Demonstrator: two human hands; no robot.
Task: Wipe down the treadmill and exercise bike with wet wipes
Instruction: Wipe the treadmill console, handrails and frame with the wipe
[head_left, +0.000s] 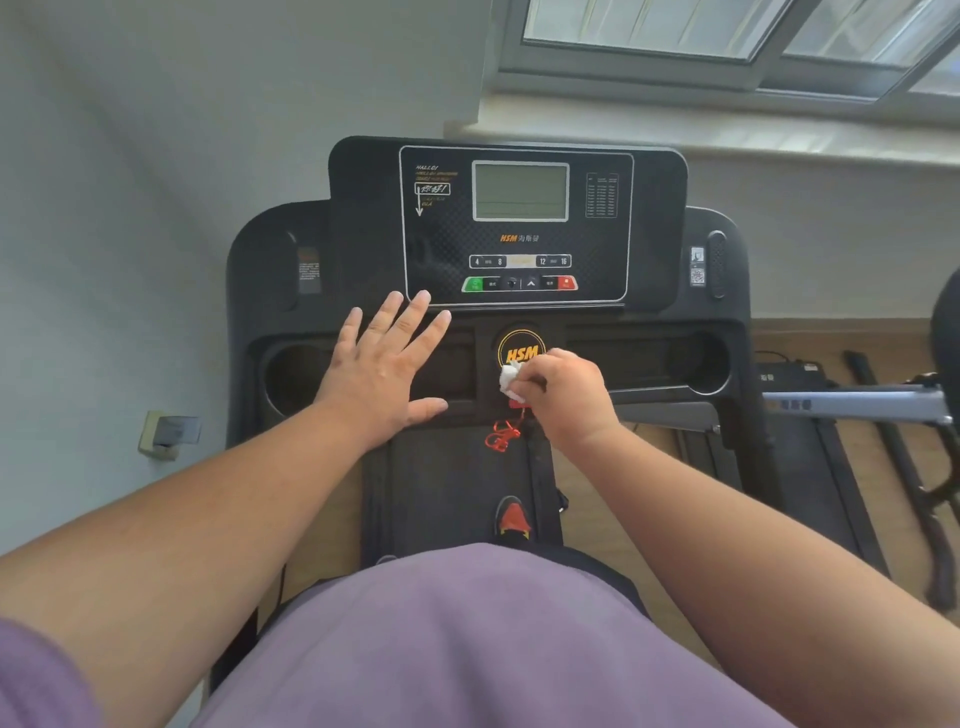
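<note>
Just below the HSM badge (521, 349) on the treadmill (649, 364), my right hand (563, 397) pinches a wadded wet wipe (509, 378). My left hand (382, 364) lies flat, fingers spread, left of the badge. I think the wipe touches the red safety key (517, 402), though that's hidden.

A plain pale wall (156, 130) is being lit softly on the left and far side. Daylight is being let in through a grey-framed window (727, 47) at the far right, above a pale sill (727, 132). A wooden floor (841, 338) is being shown at the right. A wall socket (169, 434) is being seen low on the left.
</note>
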